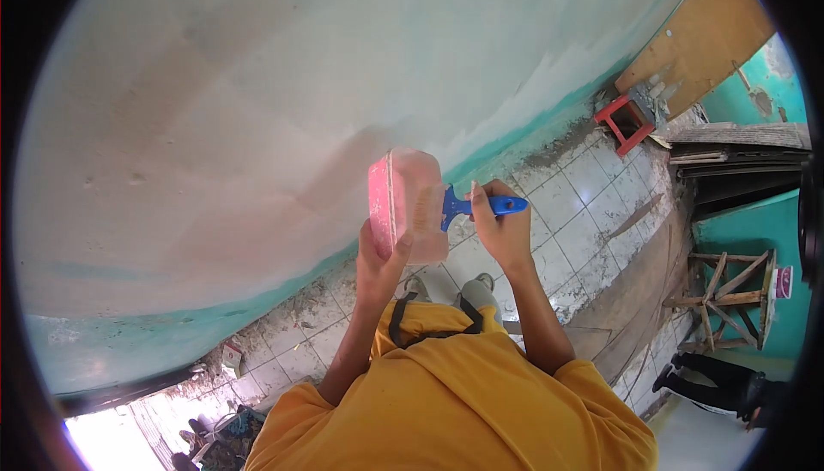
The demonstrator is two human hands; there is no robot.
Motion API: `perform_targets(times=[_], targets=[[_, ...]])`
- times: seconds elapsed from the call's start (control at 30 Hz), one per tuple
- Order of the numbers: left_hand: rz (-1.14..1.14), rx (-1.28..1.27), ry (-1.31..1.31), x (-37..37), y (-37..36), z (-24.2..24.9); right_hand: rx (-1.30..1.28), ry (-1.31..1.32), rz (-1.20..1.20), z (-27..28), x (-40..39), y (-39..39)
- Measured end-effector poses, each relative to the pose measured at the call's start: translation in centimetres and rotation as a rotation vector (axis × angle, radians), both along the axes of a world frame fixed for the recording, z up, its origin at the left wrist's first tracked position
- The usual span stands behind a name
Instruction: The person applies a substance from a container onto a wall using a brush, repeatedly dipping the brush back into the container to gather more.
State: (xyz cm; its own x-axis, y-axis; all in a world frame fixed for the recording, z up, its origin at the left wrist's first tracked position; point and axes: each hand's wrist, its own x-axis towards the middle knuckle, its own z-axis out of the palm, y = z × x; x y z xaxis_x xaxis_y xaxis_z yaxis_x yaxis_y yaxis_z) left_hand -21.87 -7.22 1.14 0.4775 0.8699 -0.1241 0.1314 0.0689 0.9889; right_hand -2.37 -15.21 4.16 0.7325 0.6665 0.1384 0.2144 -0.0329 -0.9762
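Observation:
My left hand [381, 258] grips a pink plastic tub [380, 199] near its lower end, the thumb on its near side. The tub is tilted, with pale smears along its rim. In my right hand [500, 229] is a wide paintbrush [510, 205], the fingers closed round its blue handle. Its bristles lie over the tub's pinkish inside, at the side wall. Just beyond the tub stands the wall [283, 68], coated in whitish paint with a turquoise strip along its bottom.
Dusty white tiles [571, 205] cover the floor, with debris along the wall. A red stool [624, 125] stands at the far right. Stacked boards [738, 149] and a wooden trestle [730, 291] with a pink bucket [784, 282] are at right. Another person [730, 383] in dark trousers is lower right.

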Motion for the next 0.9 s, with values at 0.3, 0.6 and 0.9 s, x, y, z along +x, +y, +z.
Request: perform_targets(times=[0.3, 0.6, 0.9], targets=[[-0.026, 0.014, 0.072, 6.0, -4.3, 0.3, -0.171, -0.371, 0.083, 0.2, 5.4, -2.4], [0.028, -0.028, 0.040, 11.8, -8.6, 0.0, -0.179, -0.407, 0.080, 0.6, 11.8, -6.3], [0.024, -0.077, 0.019, 16.6, -9.9, 0.6, -0.039, -0.220, -0.092, -0.6, 17.1, -8.5]])
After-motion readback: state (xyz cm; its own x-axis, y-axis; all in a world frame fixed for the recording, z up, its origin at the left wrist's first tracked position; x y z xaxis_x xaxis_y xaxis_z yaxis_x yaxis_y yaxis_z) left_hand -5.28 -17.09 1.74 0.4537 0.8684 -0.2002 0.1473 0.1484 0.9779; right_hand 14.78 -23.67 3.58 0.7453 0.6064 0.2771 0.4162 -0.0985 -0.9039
